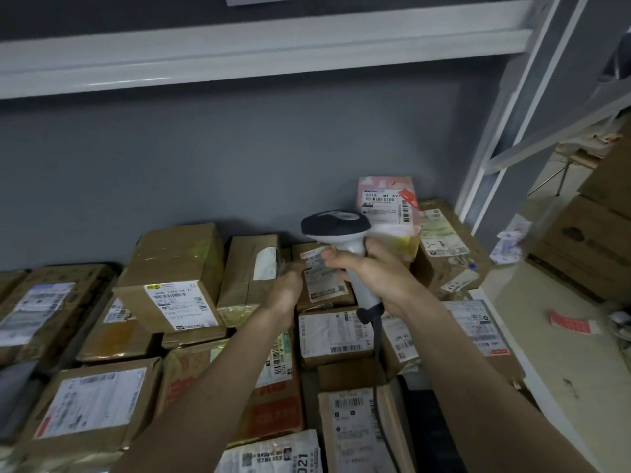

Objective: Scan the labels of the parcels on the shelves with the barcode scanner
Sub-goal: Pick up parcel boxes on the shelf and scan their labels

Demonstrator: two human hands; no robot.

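My right hand [372,271] grips the white handle of the barcode scanner [336,227], whose dark head points left over a brown parcel [324,295] at the back of the shelf. That parcel carries a white label [322,279]. My left hand [286,288] rests against the parcel's left edge, fingers reaching between it and a tall box [249,274]; its fingertips are hidden. The scanner's dark cable [377,356] hangs down from the handle over the parcels below.
Several labelled cardboard parcels fill the shelf, among them a raised box [170,285] to the left and a pink bag [389,206] standing upright behind the scanner. A white shelf beam [239,52] runs overhead. A slanted upright [505,131] and stacked cartons [587,240] lie to the right.
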